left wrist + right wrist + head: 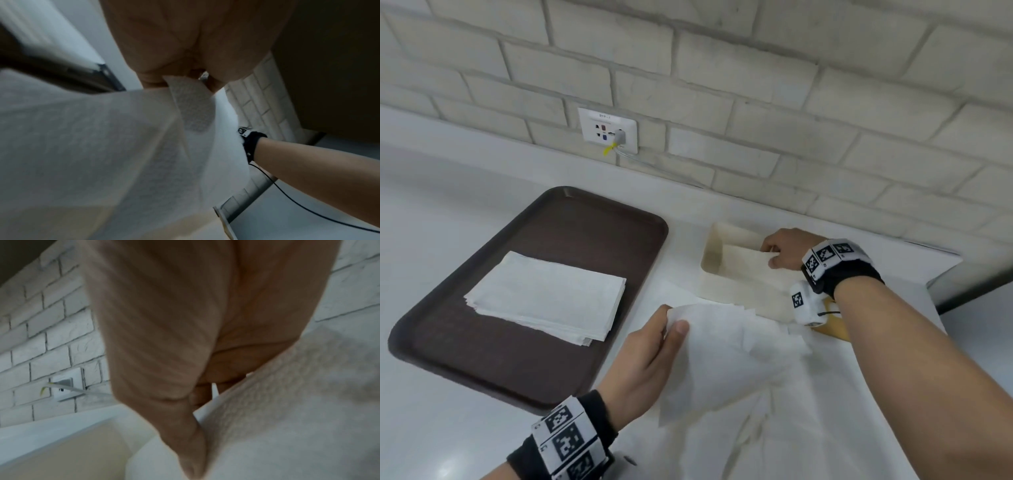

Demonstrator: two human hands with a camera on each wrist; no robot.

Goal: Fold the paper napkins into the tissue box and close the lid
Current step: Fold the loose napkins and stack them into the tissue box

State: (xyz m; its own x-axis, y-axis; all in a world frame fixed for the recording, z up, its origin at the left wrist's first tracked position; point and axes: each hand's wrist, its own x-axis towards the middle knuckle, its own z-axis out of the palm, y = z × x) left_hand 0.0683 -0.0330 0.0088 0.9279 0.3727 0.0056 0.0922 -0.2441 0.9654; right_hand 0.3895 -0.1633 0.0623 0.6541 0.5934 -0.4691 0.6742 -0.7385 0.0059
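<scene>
A person's left hand pinches the near-left corner of a bundle of white paper napkins between thumb and fingers. From that grip the napkins run away and rightward, their long axis slanting toward the cream tissue box. There the right hand pinches the far end inside the open box. Left of both grips, a folded napkin stack lies on a brown tray.
</scene>
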